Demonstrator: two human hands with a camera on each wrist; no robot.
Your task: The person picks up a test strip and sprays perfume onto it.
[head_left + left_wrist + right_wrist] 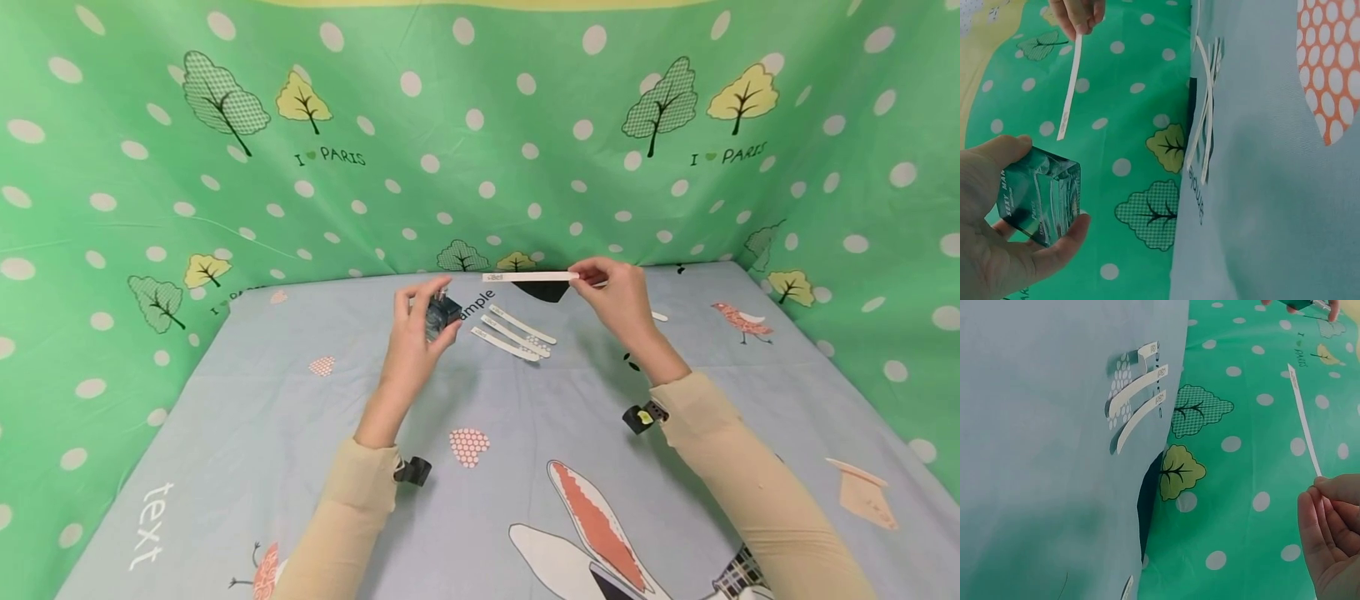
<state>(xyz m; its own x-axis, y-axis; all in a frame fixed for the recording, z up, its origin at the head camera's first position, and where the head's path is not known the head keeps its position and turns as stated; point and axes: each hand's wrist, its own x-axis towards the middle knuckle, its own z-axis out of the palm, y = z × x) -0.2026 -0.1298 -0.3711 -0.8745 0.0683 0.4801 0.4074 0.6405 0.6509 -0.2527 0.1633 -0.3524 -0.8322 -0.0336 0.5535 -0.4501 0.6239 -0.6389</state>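
Note:
My left hand (411,342) grips a dark glass bottle (442,313) between thumb and fingers, above the cloth. In the left wrist view the square bottle (1041,197) shows white lettering, and the hand (997,231) wraps its sides. My right hand (618,304) pinches one end of a thin white paper strip (528,277), whose printed end points left toward the bottle without touching it. The right wrist view shows the strip (1305,428) held between thumb and fingertips of the hand (1335,531). Several similar strips (517,333) lie on the cloth between and below the hands.
The light blue cloth (300,433) covers the table, printed with hearts, birds and a rabbit. Another white strip (659,317) lies beyond my right wrist. Green dotted fabric (480,167) hangs behind and at both sides.

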